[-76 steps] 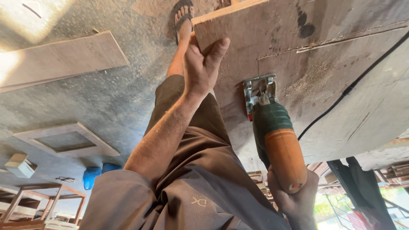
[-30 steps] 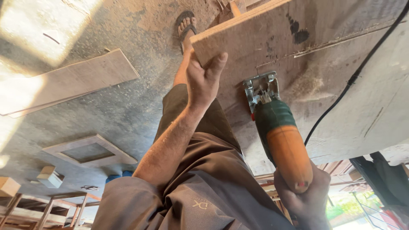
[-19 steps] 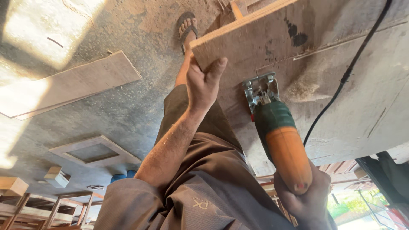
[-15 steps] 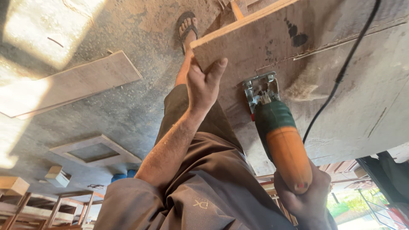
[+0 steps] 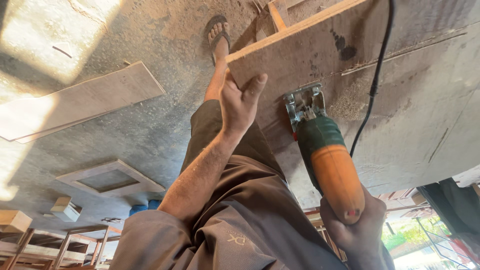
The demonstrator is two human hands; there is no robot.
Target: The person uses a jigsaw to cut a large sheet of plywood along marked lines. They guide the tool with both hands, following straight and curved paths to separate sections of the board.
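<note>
My left hand (image 5: 239,102) grips the near edge of a large plywood board (image 5: 415,100), thumb on its face and fingers behind the edge. My right hand (image 5: 352,227) holds the back end of a green and orange jigsaw (image 5: 325,150). The saw's metal shoe (image 5: 304,102) lies flat on the board, close to my left thumb. Its black cable (image 5: 375,80) runs across the board. Sawdust lies around the shoe. My foot in a sandal (image 5: 218,35) stands on the concrete floor by the board's corner.
The view is upside down. A long flat plank (image 5: 85,102) and a flat wooden frame (image 5: 107,179) lie on the concrete floor (image 5: 165,35). Wooden blocks (image 5: 65,207) and wooden furniture frames (image 5: 45,245) stand at lower left. A wood strip (image 5: 277,15) sticks out beyond the board.
The view has shifted and the cable has swung left across the board. The jigsaw has edged a little along the board. Both hands keep their grips.
</note>
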